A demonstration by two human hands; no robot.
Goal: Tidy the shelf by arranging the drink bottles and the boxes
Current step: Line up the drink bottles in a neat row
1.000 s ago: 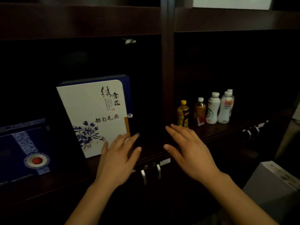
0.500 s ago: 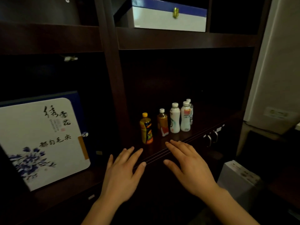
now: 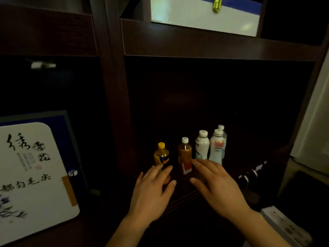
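Several small drink bottles stand in a row on the dark shelf (image 3: 231, 175): a yellow-capped orange bottle (image 3: 161, 155), a brown tea bottle (image 3: 185, 154), a white bottle (image 3: 202, 145), a red-labelled white bottle (image 3: 217, 145) and a clear one (image 3: 222, 129) behind it. My left hand (image 3: 153, 191) is open, its fingertips in front of the orange bottle's lower part. My right hand (image 3: 215, 184) is open just right of the tea bottle, fingertips near its label. A white box with blue flowers and calligraphy (image 3: 33, 175) leans in the left compartment.
A white and blue box with a gold clasp (image 3: 204, 16) sits on the upper shelf. A vertical divider (image 3: 115, 104) separates the two compartments. Metal drawer handles (image 3: 249, 175) line the cabinet front at right. A pale box (image 3: 284, 227) lies low at the right.
The view has swung right from the flowered box toward the bottles. Both open hands have moved forward to the orange and tea bottles.
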